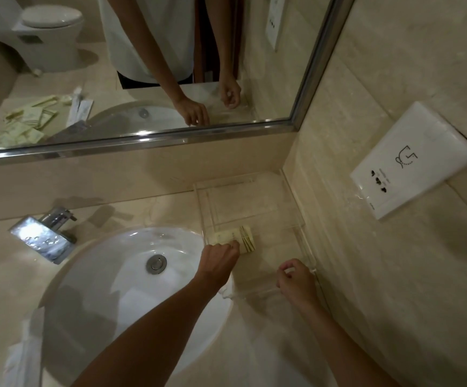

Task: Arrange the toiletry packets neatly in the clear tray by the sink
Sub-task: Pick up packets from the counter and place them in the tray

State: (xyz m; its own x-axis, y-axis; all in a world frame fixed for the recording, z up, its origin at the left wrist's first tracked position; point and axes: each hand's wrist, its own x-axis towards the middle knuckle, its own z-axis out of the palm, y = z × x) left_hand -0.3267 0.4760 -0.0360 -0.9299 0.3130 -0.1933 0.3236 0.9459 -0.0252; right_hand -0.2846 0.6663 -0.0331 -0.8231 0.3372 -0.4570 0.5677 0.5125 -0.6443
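Pinching a cream packet [233, 238] in left hand [221, 258] fingertips to square it inside the clear tray [296, 216], right hand [296, 277] curled loosely, steadying the near rim.

No readable text; wall socket plate [411, 163] bears line-drawn logo, small print illegible.

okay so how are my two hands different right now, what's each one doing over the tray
The left hand pinches a pale yellow packet at the clear tray's sink-side edge; the right hand holds nothing that shows. The left hand sits farther from you, beside the sink; the right hand is nearer, by the tray's wall-side corner. The left forearm crosses over the basin; the right runs along the wall. Both have curled fingers and hover over the tray.
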